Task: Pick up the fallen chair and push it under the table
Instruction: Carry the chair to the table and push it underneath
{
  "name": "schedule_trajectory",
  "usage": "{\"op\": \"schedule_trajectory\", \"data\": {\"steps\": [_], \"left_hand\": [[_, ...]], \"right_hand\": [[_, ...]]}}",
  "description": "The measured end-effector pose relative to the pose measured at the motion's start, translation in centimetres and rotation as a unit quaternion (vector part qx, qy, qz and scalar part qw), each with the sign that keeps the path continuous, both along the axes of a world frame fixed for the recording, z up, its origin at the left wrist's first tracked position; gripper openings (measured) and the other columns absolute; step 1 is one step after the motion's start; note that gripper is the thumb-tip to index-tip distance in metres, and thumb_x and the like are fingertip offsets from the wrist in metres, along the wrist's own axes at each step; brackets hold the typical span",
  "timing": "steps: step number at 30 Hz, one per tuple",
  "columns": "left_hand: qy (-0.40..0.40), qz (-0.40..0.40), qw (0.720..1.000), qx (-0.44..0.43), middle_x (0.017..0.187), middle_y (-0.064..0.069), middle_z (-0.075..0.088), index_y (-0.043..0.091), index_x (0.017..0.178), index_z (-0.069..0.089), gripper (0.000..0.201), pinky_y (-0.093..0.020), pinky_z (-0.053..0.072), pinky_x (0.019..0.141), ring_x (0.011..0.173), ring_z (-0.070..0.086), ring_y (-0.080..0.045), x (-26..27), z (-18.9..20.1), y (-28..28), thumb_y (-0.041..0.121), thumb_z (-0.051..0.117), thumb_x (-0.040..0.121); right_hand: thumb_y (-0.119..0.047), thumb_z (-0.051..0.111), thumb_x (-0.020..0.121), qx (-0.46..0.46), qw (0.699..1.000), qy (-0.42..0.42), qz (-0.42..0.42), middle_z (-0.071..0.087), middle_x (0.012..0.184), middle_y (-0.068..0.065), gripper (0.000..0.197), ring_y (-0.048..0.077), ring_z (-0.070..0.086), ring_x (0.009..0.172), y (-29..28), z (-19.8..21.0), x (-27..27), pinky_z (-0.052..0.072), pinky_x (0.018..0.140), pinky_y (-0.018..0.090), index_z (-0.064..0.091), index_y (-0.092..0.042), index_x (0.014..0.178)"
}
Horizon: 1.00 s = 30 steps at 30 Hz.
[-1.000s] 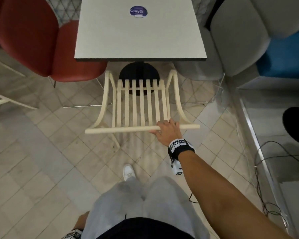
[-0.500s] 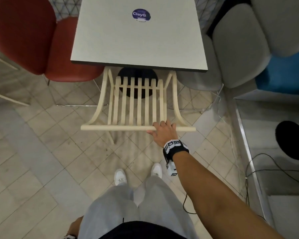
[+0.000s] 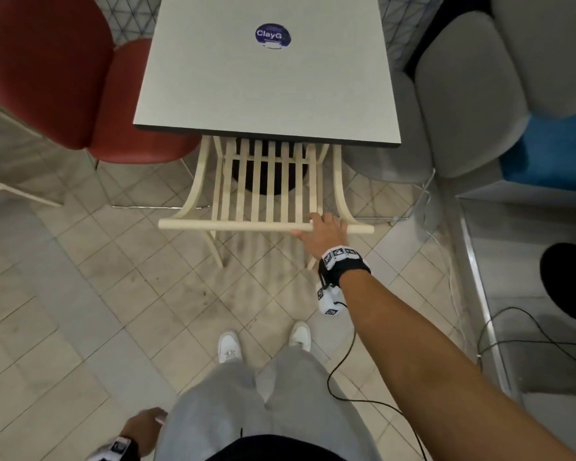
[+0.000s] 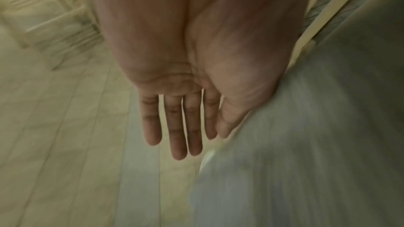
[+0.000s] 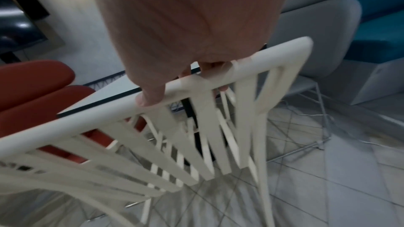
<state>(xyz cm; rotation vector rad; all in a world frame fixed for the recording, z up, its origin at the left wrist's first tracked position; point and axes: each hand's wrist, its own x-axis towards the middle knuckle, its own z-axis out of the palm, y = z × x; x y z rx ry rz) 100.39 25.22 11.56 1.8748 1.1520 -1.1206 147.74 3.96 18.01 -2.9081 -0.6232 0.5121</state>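
A cream slatted chair stands upright with its front part under the near edge of the grey square table. My right hand grips the chair's top rail near its right end, fingers curled over it and thumb along the rail. My left hand hangs by my left thigh, and in the left wrist view its fingers are straight and hold nothing. The chair's seat front is hidden beneath the tabletop.
A red upholstered chair stands left of the table and a grey one to its right, with a blue seat beyond. The table's black round base sits on the tiled floor. Black cables lie at right.
The chair has slid forward, so its seat now goes under the table edge. My right hand stayed on the top rail and both feet stepped forward.
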Motion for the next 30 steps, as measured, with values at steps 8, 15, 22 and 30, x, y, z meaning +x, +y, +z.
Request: {"op": "schedule_trajectory", "data": {"steps": [8,15,22,30], "left_hand": [[-0.302,0.026,0.932,0.199,0.136,-0.024,0.050,0.009,0.137,0.044,0.061,-0.050,0.047,0.101,0.119,0.056,-0.041,17.4,4.9,9.1,0.025,0.068,0.084],[-0.321,-0.171,0.893,0.265,0.140,-0.008,0.053,0.029,0.134,0.049,0.067,-0.055,0.045,0.102,0.128,0.046,-0.035,30.2,8.2,11.2,0.065,0.058,0.078],[-0.331,-0.139,0.906,0.223,0.116,-0.007,0.065,0.024,0.110,0.067,0.055,-0.049,0.048,0.091,0.112,0.050,-0.033,30.5,8.4,12.6,0.065,0.064,0.073],[-0.343,-0.121,0.904,0.224,0.094,-0.006,0.070,0.023,0.099,0.071,0.056,-0.039,0.051,0.073,0.092,0.059,-0.028,29.1,8.6,11.8,0.069,0.065,0.068]], "right_hand": [[-0.057,0.047,0.096,0.015,1.000,-0.013,-0.019,0.066,0.123,0.010,0.052,0.033,0.051,0.118,-9.2,0.4,3.3,0.038,0.102,0.048,0.061,-0.016,0.124],[-0.044,0.058,0.096,0.065,0.995,-0.024,-0.078,0.065,0.116,0.015,0.046,0.035,0.049,0.116,-7.8,-0.1,1.4,0.048,0.092,0.049,0.061,-0.004,0.118],[-0.045,0.059,0.094,0.076,0.993,-0.029,-0.082,0.066,0.108,0.012,0.042,0.034,0.051,0.107,-7.8,-0.9,-0.9,0.050,0.085,0.050,0.063,-0.006,0.111],[-0.055,0.052,0.092,0.075,0.995,-0.035,-0.052,0.067,0.107,0.009,0.051,0.030,0.052,0.105,-9.2,-0.5,-0.7,0.051,0.083,0.046,0.063,-0.009,0.110]]}}
